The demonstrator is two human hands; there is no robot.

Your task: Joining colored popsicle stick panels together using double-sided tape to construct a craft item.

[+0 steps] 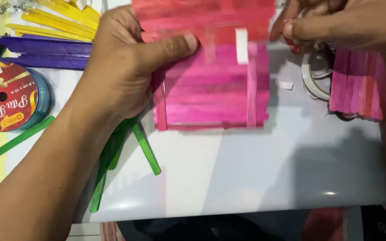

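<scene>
Head view showed me a white table (246, 178) filling most of the frame. On it, toward the far edge, lay the pink panel (211, 76) of flat sticks laid side by side, which I take as my landmark. My left hand (121, 67) gripped the panel's left edge, thumb pressed flat across its top face, fingers curled under. Above the panel's right corner my right hand (331, 22) had its fingertips pinched together on something small and reddish; I could not tell what. Right of the panel lay a stack of pink sticks (358, 85). Far left of it sat a ribbon spool (10, 96). Purple sticks (45, 51) and yellow sticks (63, 20) lay to the upper left, green sticks (146, 149) below its left corner. A tape roll (316, 76) lay just right of it.
</scene>
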